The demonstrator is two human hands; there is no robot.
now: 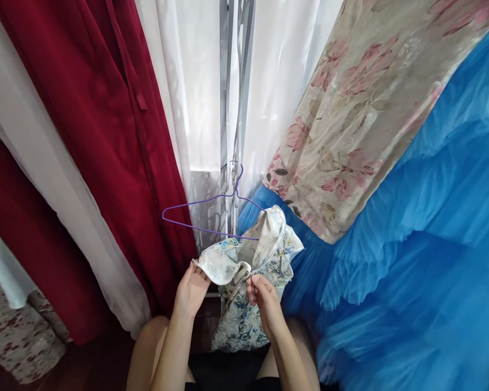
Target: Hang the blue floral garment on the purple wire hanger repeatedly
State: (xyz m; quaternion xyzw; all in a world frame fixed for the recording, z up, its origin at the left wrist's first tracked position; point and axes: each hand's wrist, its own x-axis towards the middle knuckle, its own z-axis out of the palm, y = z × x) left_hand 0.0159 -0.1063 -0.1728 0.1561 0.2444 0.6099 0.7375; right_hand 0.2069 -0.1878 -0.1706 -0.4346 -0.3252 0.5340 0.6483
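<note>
A purple wire hanger (191, 203) hangs from a metal rack in front of me. The right arm of the hanger is inside one shoulder of a sleeveless white garment with blue and yellow flowers (244, 320); its left arm is bare. My left hand (193, 288) has its fingers closed on the edge of the garment's other shoulder, below the bare hanger arm. At the neckline, the fingertips of my right hand (263, 296) pinch the fabric. The lower part of the garment droops between my knees.
Dark red curtains (101, 108) and white sheer drapes (199, 81) hang on the left and behind the metal rack poles (230, 108). On the right hang a beige cloth with pink flowers (350, 119) and a ruffled blue tulle dress (424, 271). Patterned fabric (16, 320) is at lower left.
</note>
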